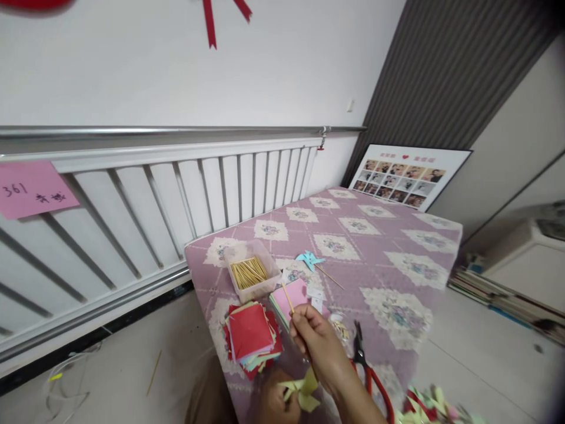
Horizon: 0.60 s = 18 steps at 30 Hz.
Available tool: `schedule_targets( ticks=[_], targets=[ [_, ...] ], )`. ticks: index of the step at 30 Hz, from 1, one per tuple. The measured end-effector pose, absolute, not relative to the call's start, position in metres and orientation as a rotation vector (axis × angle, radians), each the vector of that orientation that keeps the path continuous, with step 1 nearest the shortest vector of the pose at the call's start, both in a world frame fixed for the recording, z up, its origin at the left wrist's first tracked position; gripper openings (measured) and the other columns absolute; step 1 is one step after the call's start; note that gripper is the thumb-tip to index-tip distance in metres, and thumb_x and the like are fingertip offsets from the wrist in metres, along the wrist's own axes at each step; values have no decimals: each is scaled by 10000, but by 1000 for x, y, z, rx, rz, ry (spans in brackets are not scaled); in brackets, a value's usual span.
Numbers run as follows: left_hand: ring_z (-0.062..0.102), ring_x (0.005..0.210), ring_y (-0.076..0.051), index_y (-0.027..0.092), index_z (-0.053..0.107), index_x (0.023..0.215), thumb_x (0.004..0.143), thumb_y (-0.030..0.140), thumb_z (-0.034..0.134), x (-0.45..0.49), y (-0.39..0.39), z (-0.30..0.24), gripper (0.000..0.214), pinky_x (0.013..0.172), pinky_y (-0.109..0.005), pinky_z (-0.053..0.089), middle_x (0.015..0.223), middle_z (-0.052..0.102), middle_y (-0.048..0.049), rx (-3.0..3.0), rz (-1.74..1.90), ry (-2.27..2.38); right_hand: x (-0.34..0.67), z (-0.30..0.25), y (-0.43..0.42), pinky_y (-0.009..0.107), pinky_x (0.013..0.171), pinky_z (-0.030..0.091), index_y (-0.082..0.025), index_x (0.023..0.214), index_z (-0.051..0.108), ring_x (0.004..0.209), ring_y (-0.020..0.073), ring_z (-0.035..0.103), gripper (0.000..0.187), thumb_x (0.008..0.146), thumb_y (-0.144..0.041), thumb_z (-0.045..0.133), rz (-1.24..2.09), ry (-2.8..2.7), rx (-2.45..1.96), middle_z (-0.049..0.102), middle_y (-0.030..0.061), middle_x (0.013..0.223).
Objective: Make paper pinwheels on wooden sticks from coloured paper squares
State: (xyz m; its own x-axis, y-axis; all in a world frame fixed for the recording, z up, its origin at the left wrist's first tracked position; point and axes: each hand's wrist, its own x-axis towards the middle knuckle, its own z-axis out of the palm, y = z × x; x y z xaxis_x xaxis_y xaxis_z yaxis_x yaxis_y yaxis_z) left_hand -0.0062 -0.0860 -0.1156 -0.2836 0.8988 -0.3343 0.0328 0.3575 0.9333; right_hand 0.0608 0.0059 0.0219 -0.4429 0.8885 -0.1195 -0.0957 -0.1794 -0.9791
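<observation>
Between the thumb and fingers of my right hand [315, 338] is a thin wooden stick [288, 297], its tip pointing up and to the left. Lower down, my left hand [274, 400] is closed on a pale yellow paper pinwheel [304, 391], partly blurred at the bottom edge. A stack of red and coloured paper squares [251, 333] lies just left of the hands. Under the stick is a pile of pink paper [291, 292]. Red-handled pliers [359, 350] lie right of my right forearm, which hides part of them.
A clear plastic box [274, 275] holds many wooden sticks. Farther back lies a blue pinwheel [309, 259] with its stick. Several coloured pinwheels [417, 406] are bunched at bottom right. A white radiator [233, 188] borders the tablecloth [353, 282]; a photo board [445, 162] leans behind.
</observation>
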Motion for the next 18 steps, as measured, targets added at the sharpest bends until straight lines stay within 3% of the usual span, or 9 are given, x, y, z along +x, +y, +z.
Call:
schedule_targets(
  ticks=[5,10,13,18],
  targets=[
    [588,744,-223,187,664,712,678,234,607,0,-87,-129,81,727,-314,444,766,673,-74,992,1207,1662,100,12,-32,186,378,182,-208,661,502,357,49,255,384,830,-542,590,1767,-1264,-1022,387,-107,432],
    [598,705,-204,179,656,712,685,274,645,-8,-87,-122,100,690,-285,440,705,675,-45,812,1272,1635,135,10,-43,190,401,266,-200,653,519,367,57,347,406,805,-565,611,1685,-1299,-1054,457,-86,462],
    [555,576,-173,185,617,652,682,336,684,-17,-85,-102,167,592,-273,416,543,587,3,591,1351,1509,149,8,-46,195,404,310,-202,671,517,385,68,398,422,773,-596,628,1665,-1306,-1092,498,-73,511],
    [577,592,-148,202,640,764,598,298,777,-25,-85,-41,236,562,-259,421,684,652,5,305,1615,987,156,10,-55,191,413,322,-199,792,552,411,65,409,407,745,-589,656,1678,-1280,-1107,511,-74,575]
  ],
)
